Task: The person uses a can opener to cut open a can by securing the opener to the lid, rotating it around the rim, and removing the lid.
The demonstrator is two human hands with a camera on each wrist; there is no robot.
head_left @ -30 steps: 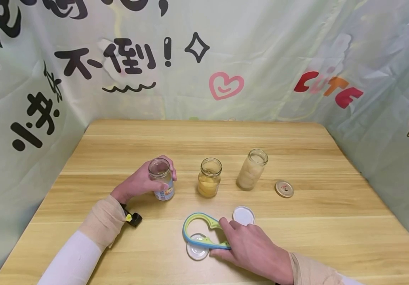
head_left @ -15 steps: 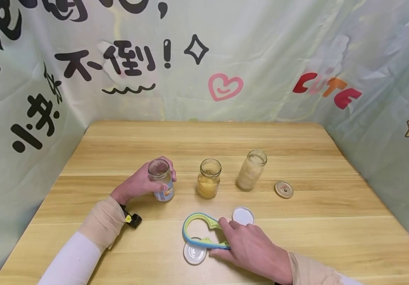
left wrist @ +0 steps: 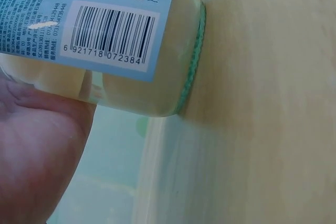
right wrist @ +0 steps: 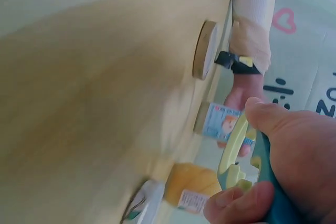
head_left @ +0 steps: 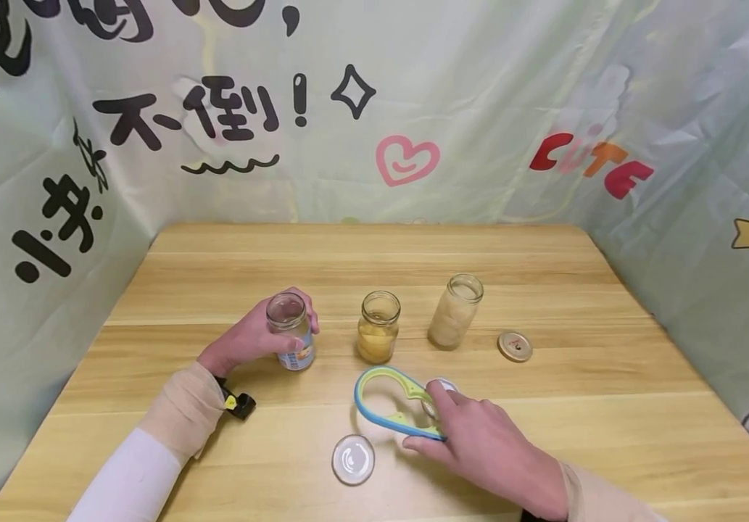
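My left hand (head_left: 253, 337) grips a lidless glass jar (head_left: 299, 353) with a blue label, which stands upright on the table at the left. In the left wrist view the jar's barcode label (left wrist: 107, 32) and pale contents show. My right hand (head_left: 488, 449) holds a blue and yellow-green loop-shaped jar opener (head_left: 367, 402) by its handle end, raised over the table. One upturned lid (head_left: 353, 460) lies below the opener. Another lid (head_left: 447, 384) is partly hidden behind the opener and the right hand.
Between the hands' far side stands an open jar of yellow fruit (head_left: 377, 341). To its right is a taller open jar with pale contents (head_left: 454, 317). A gold lid (head_left: 515, 346) lies beyond that. A printed cloth (head_left: 322, 188) hangs behind the wooden table (head_left: 217, 268).
My right hand has lifted the jar opener up and to the right, off the nearer lid, which shows fully now. That lid slid slightly toward me earlier. The left hand keeps its hold.
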